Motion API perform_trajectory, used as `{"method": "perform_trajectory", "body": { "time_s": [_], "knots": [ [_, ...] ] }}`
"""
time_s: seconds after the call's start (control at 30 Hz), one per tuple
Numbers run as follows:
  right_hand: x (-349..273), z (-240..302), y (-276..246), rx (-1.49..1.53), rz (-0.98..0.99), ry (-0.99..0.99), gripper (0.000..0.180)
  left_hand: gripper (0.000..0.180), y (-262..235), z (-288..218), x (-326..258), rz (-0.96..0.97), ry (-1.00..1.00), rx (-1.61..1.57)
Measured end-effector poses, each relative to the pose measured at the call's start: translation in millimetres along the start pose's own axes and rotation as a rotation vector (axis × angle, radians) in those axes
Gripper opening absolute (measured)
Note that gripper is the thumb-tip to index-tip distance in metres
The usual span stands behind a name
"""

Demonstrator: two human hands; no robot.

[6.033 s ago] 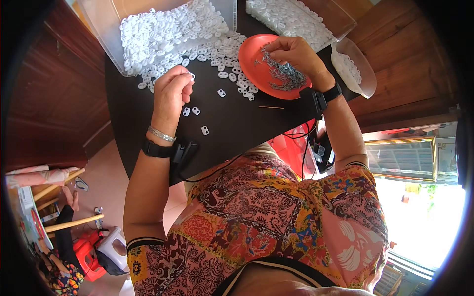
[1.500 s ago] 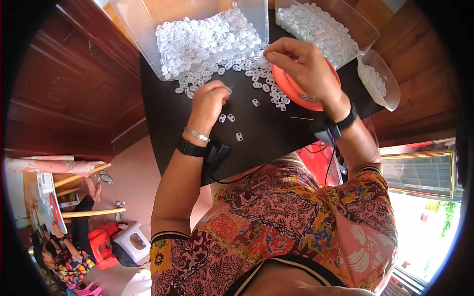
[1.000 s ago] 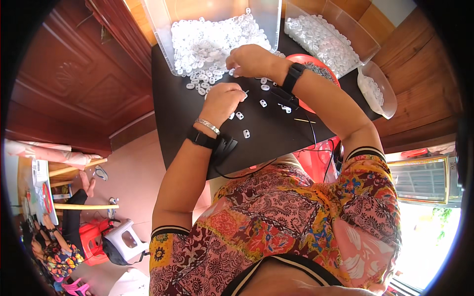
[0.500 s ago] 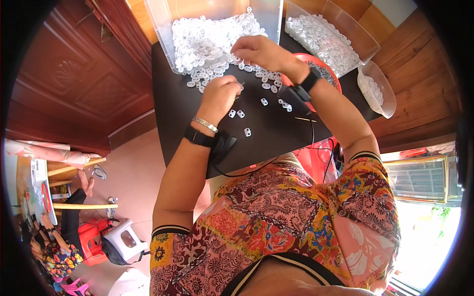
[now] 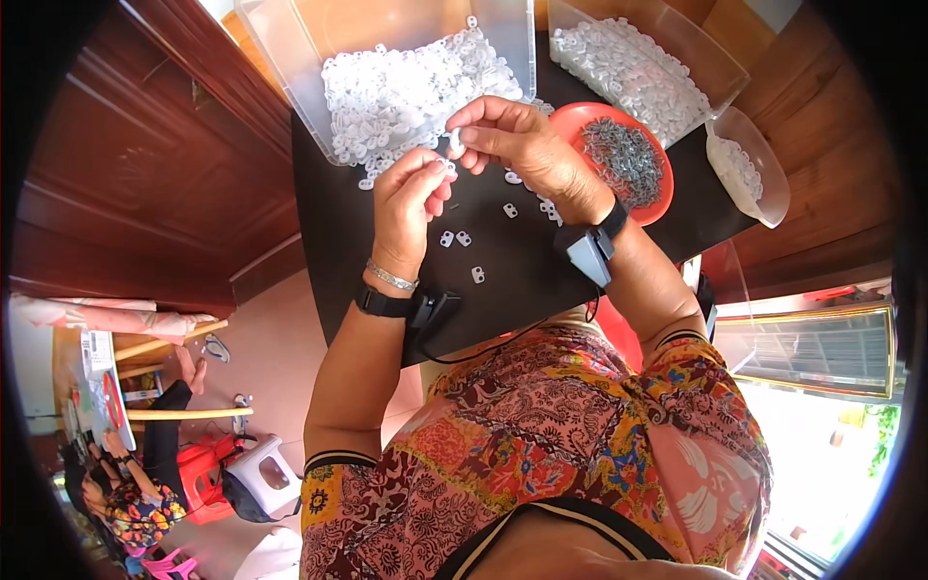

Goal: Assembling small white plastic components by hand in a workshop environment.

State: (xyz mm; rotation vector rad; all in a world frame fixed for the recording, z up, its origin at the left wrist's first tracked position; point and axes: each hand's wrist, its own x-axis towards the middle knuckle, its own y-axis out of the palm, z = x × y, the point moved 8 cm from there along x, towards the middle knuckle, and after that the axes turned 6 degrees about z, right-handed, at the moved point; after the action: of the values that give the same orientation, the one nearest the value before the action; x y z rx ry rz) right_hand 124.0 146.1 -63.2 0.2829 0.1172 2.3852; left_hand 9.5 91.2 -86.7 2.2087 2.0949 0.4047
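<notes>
My left hand is closed in a pinch on a small white plastic piece with holes. Close against it, my right hand grips a white oval plastic piece between thumb and fingers. The two pieces almost meet; whether they touch I cannot tell. Below the hands, a few two-hole white plates lie apart on the dark table. Several more white pieces sit partly hidden beside my right wrist.
A clear bin of white ovals stands at the back, some spilled before it. Right of it are a red dish of thin metal parts, another clear bin and a scoop-shaped container. Another person sits at far left.
My right hand has come down from the pile of white ovals with one in its fingers and now meets my left hand. The red dish shows more fully.
</notes>
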Motion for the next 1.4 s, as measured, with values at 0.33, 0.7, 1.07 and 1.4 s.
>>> {"method": "perform_trajectory", "body": {
  "time_s": [0.33,0.7,1.07,1.4],
  "knots": [
    [-3,-16,-2,0.113,-0.118,-0.017,0.014,0.017,6,3,-1,0.006,-0.001,0.045],
    [-10,-15,-5,0.190,-0.165,0.056,0.013,0.017,-2,-2,-5,-0.152,0.066,0.143],
    [-11,-12,-5,0.073,-0.239,-0.012,0.010,0.015,0,-3,-6,-0.146,0.109,0.180],
    [-10,-7,4,-0.184,-0.172,-0.093,0.014,0.015,-4,3,-4,-0.159,0.098,0.153]
  ]
}}
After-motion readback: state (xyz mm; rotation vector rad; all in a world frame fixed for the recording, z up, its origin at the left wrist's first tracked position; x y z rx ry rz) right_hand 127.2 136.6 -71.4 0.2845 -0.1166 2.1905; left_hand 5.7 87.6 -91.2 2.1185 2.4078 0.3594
